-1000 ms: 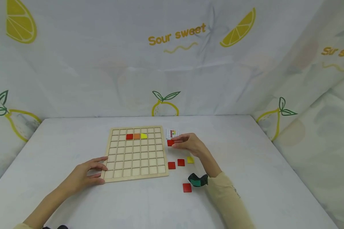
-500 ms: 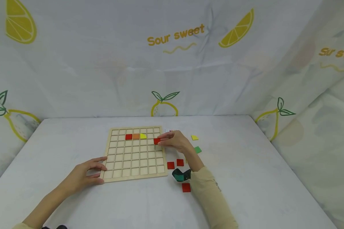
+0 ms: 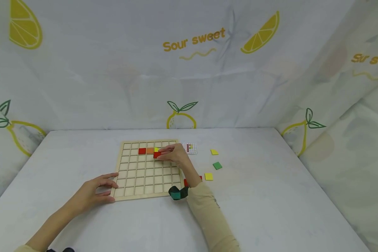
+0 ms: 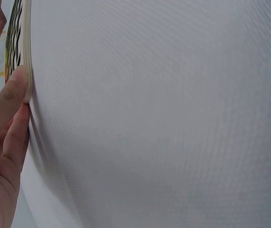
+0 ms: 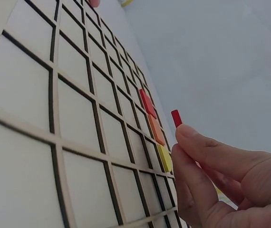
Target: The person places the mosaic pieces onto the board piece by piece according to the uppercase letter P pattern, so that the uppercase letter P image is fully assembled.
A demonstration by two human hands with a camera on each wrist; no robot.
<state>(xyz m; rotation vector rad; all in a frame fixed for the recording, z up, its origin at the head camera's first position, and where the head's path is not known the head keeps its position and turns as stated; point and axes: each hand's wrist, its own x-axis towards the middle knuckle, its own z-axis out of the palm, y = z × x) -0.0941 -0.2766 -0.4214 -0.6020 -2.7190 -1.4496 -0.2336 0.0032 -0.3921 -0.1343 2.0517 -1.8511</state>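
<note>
Left arm [image 3: 55,224]: mine slants forward and inward.
Left hand [image 3: 92,191]: my fingers [image 3: 108,175] point rightward, slightly spread, with the thumb [image 3: 104,199] nearest me.
Right arm [image 3: 191,174]: mine slants forward and leftward.
Right hand [image 3: 175,154]: I pinch with my thumb and fingers, pointing leftward.

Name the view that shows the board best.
The head view: it shows the board nearly whole, the right hand hiding part. The right wrist view shows only a close portion; the left wrist, just a narrow strip.
</note>
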